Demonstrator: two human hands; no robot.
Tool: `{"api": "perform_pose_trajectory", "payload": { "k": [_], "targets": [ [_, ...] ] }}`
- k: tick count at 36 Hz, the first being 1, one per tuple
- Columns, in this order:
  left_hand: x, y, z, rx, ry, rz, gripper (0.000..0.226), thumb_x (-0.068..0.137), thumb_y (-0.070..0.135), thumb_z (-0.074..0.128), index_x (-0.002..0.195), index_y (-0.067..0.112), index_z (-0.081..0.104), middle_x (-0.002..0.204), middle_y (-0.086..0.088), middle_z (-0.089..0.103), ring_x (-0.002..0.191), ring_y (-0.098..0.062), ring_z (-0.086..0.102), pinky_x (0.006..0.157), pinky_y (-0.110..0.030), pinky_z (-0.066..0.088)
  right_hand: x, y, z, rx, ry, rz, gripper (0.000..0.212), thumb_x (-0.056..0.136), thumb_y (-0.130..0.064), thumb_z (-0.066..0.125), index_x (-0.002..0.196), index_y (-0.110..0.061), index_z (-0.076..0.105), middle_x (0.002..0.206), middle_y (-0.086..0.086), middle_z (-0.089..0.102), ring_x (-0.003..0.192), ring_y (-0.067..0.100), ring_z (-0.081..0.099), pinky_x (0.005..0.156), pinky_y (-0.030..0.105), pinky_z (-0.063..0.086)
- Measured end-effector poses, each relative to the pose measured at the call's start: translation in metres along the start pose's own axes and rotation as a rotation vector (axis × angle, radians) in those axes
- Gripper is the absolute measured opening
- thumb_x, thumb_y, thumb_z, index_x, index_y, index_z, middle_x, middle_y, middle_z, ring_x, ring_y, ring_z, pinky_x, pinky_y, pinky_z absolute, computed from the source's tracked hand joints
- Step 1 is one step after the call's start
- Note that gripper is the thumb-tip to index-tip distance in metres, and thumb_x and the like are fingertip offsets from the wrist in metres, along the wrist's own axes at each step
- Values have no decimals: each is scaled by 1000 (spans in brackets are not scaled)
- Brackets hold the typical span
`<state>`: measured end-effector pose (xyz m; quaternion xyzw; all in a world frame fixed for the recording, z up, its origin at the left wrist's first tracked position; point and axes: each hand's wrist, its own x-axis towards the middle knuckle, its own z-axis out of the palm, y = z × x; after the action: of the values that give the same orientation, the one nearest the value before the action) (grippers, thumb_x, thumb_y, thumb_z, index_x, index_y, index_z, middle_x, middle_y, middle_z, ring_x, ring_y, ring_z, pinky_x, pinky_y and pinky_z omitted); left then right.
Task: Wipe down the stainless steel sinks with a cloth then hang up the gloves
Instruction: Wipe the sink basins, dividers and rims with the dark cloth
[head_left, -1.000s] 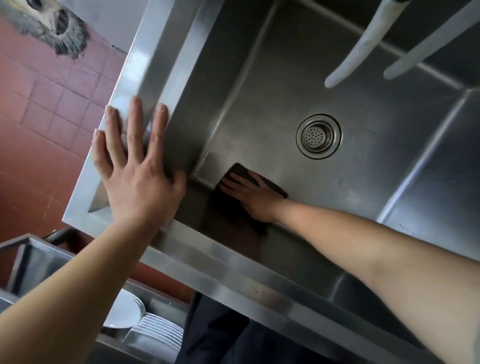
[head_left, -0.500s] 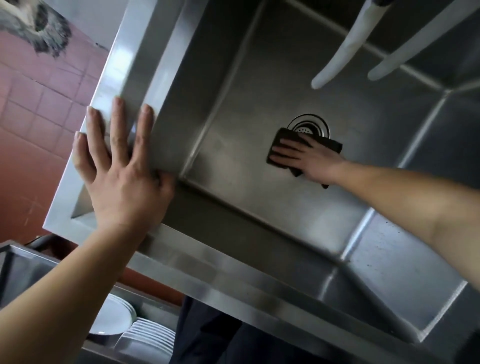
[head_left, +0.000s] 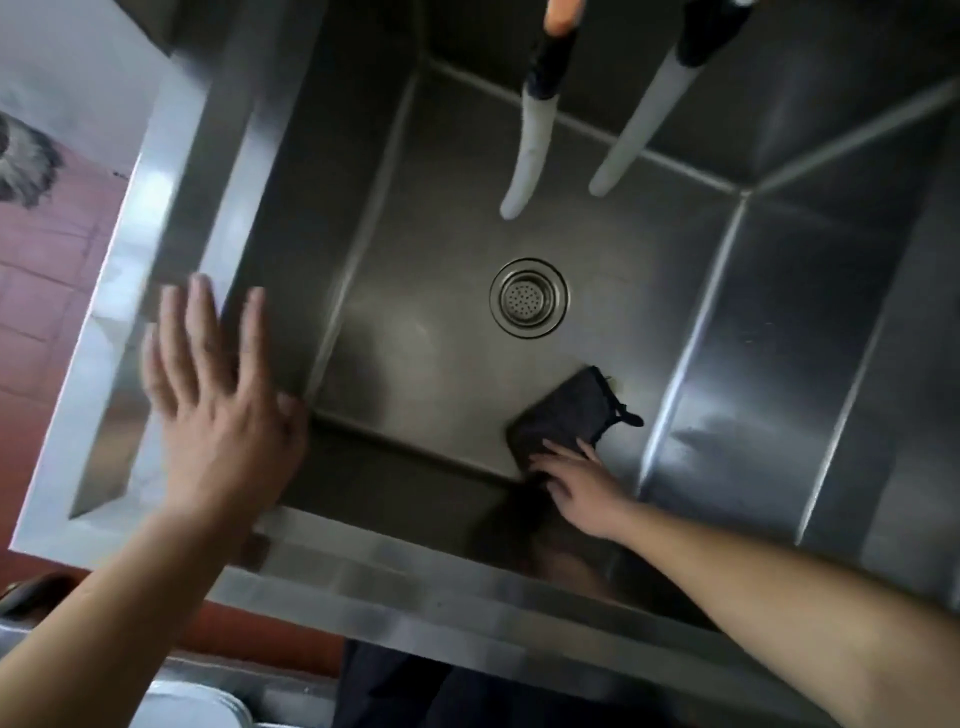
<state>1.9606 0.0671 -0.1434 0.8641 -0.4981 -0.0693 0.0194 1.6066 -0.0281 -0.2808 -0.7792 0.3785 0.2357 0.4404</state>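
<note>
Steel sink (head_left: 249, 171): right hand (head_left: 582, 486) is pressing cloth (head_left: 563, 413) flat at five o'clock; left hand (head_left: 218, 410) open on rim. Gloves unhung.

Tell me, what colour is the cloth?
Black, or very dark grey; the cloth shows in the head view, on the sink floor.

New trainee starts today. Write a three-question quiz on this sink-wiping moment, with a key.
1. True or false: the cloth covers the drain.
2. Which hand presses the cloth on the sink floor? A left hand B right hand C both
3. Fill in: the left hand rests flat on the sink's ____.

Key: 1 false, the cloth lies apart from the drain, near the front wall. 2 B. 3 rim, at the front left corner.
</note>
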Motion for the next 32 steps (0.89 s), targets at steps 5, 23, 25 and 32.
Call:
{"api": "perform_pose_trajectory", "payload": {
  "k": [5,23,25,32],
  "targets": [
    [20,83,28,-224,-284,271,58,83,28,53,140,20,54,156,-10,39,149,-31,23,120,-47,16,22,-11,-13,296,489,539,74,94,-50,54,155,-23,21,165,-1,10,151,23,7,123,40,11],
    [66,68,186,-53,-469,-16,66,95,27,46,156,14,24,162,-21,18,146,-43,21,119,-52,24,184,85,-159,-187,799,511,62,99,-41,26,156,-20,15,165,0,13,152,24,6,121,49,10],
    [65,68,195,-100,-513,-38,71,98,26,49,159,19,13,165,-15,5,151,-38,7,123,-51,14,196,84,-177,-293,724,378,62,100,-42,23,157,-22,11,166,-2,9,153,22,2,121,48,9],
    [62,76,207,-56,-425,-106,78,96,31,56,159,19,12,165,-18,5,151,-42,6,123,-42,7,191,34,-121,-721,469,-254,58,101,-39,30,156,-28,17,164,-4,18,152,23,9,123,47,5]
  ]
}}
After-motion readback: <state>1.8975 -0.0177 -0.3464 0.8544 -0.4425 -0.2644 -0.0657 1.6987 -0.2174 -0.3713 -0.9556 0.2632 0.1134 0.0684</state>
